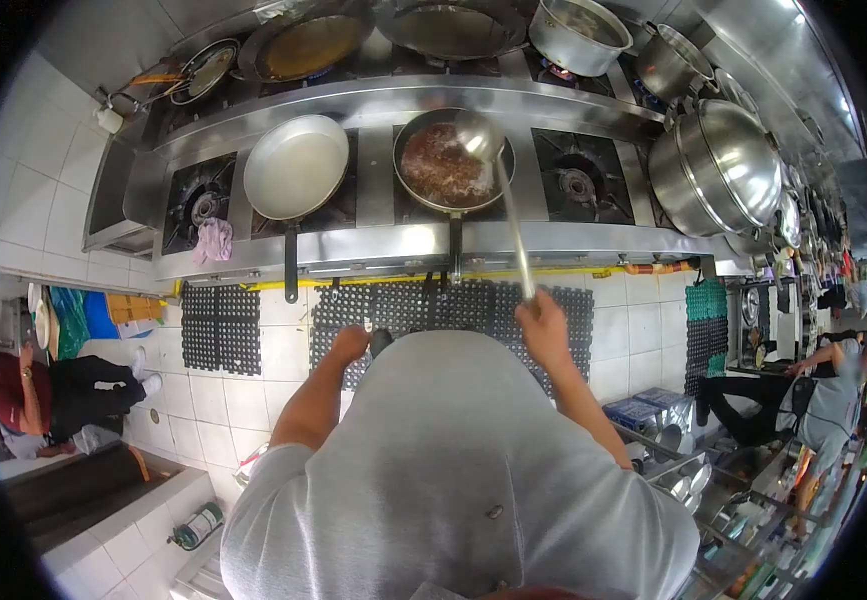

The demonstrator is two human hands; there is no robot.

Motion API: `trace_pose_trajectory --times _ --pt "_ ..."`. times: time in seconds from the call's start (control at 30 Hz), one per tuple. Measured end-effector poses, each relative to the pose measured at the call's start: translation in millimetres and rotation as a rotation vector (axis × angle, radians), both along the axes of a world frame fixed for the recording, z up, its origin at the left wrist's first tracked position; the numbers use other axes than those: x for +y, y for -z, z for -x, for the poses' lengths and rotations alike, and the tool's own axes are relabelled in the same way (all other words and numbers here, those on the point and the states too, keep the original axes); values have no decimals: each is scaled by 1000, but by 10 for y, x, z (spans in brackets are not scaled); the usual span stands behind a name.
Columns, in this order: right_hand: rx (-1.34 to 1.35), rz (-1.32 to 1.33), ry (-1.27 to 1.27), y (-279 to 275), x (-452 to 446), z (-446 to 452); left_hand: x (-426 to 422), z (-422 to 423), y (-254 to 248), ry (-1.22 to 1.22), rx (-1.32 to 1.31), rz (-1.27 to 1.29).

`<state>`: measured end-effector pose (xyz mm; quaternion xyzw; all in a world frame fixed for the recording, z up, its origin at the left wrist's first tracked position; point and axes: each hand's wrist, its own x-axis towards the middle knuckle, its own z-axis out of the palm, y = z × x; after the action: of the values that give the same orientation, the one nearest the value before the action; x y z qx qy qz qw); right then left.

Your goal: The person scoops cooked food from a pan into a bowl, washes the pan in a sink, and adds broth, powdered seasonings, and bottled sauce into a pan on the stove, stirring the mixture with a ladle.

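Note:
My right hand is wrapped round the long handle of a metal ladle. The ladle's bowl hangs over the right side of a dark frying pan, which holds a reddish-brown, bubbling liquid. My left hand is closed in a loose fist near my body, with nothing visible in it. It is nearest to a white-lined pan on the left burner, but does not touch its dark handle.
On the rear burners stand wide pans and a silver pot. A large domed steel pot is at the right. A pink cloth lies by the left burner. Other people stand at both sides. Black mats cover part of the floor.

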<state>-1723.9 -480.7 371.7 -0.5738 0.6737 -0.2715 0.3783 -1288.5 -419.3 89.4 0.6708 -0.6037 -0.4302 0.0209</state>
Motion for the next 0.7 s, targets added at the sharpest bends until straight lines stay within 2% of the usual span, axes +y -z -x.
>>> trace_pose_trajectory --times 0.03,0.07,0.1,0.13,0.17,0.2,0.23,0.27,0.3,0.33,0.37,0.43,0.5,0.57,0.63,0.7 --pt "-1 -6 -6 -58 -19 53 57 -3 145 -27 12 1" --pt "-50 2 -12 -89 -52 134 70 -57 277 140 29 89" --pt "-99 15 -15 -121 -89 185 147 -117 570 138 27 83" --pt "-175 65 47 -169 -120 144 233 -143 810 197 -100 61" --pt "-154 50 7 -109 -154 121 222 -98 903 280 -220 56" --pt "-118 52 13 -42 -188 165 292 -23 682 147 -193 71" --pt "130 49 -104 -56 -212 203 375 -70 826 310 -134 225" --pt "159 -174 -87 -224 -249 162 339 216 431 460 -283 619" --pt "127 65 -165 532 -265 306 203 161 275 506 -102 335" --pt "64 3 -115 619 -306 290 60 244 189 498 -39 187" --pt "48 -25 -131 251 -319 293 -67 290 124 472 -1 76" --pt "-58 43 -141 355 -429 317 -269 461 130 419 24 -65" --pt "-266 -363 -166 -167 -365 463 -419 551 209 409 16 -130" --pt "-389 -276 -161 -354 -248 567 -586 642 261 401 5 -169" --pt "-395 -261 -152 -434 -174 699 -730 752 373 408 -5 -182" --pt "-235 106 -137 -363 -85 737 -895 855 458 432 -6 -179"
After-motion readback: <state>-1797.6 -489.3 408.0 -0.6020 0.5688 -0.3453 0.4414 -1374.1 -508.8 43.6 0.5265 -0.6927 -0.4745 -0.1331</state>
